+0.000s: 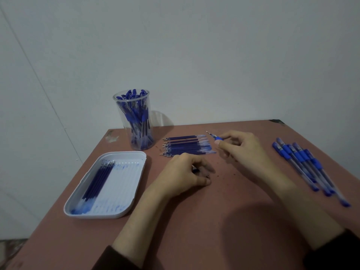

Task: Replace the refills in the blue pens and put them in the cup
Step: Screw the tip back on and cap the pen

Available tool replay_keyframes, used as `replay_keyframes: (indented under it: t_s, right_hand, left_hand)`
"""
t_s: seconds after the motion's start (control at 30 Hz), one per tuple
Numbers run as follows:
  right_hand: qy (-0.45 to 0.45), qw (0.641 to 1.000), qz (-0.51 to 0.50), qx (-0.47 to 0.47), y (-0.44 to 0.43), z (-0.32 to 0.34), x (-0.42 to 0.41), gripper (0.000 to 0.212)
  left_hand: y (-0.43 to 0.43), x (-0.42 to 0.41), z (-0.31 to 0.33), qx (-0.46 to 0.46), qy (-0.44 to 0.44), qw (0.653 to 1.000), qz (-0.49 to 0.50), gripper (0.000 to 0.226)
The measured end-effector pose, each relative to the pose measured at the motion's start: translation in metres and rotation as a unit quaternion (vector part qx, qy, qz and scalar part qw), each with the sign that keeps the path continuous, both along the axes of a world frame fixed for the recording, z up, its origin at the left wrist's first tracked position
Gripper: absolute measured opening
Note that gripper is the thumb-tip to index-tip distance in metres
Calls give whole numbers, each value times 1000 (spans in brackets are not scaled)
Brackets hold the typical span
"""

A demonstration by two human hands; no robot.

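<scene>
A clear plastic cup [134, 121] full of blue pens stands at the table's back left. In front of it to the right lies a row of several blue refills [187, 146]. My right hand [241, 147] pinches a blue pen [213, 136] by its grip, tip pointing up-left above the refills. My left hand [187, 172] rests on the table below the refills, fingers curled around a small dark part that is mostly hidden. Several capped blue pens [303, 162] lie in a row at the right.
A white ribbed tray [124, 193] at the left holds several dark refills along its left side and blue ink smears. The brown table [224, 221] meets a pale wall behind. Its left edge runs diagonally past the tray.
</scene>
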State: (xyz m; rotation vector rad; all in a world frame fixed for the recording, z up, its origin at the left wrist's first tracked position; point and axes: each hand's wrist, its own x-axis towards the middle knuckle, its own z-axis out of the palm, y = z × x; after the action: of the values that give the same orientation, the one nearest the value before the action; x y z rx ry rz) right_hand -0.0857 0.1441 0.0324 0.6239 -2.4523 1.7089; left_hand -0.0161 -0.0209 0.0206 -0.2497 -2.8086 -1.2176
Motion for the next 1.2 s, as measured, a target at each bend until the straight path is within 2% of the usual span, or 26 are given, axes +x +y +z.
replay_keyframes:
  t_s: [0.1,0.2,0.3,0.5,0.6,0.73,0.87,1.07,1.2]
  right_hand:
    - [5,1000,10,15,2,-1,-1,5]
    - [71,989,4,129,4,-3,-1,3]
    - [134,967,4,215,1,-3,6,9]
    - [194,950,-2,243,7,5,7,14]
    - [195,949,-13,246,14,8,5,15]
    - [214,946,-1,242,8,5,7,12]
    - [222,939,-9,261,8,6,7,10]
    - [190,925,-106,312,28,14,-5,11]
    - [161,933,-120,299,31,14,-8,13]
  left_hand:
    - [0,0,3,36,44,997,55,17]
    - [-3,-2,6,112,122,973,160,14]
    - [-6,-2,8,122,123,972,157,18]
    - [-11,-1,9,106,115,974,163,10]
    - [-12,-1,8,49,140,974,169,12]
    - [-2,1,5,-82,209,966,126,31]
    - [-8,0,5,-153,250,947,131,23]
    - [-36,-9,28,-240,136,943,185,18]
    - [-48,-31,43,-197,101,950,220,17]
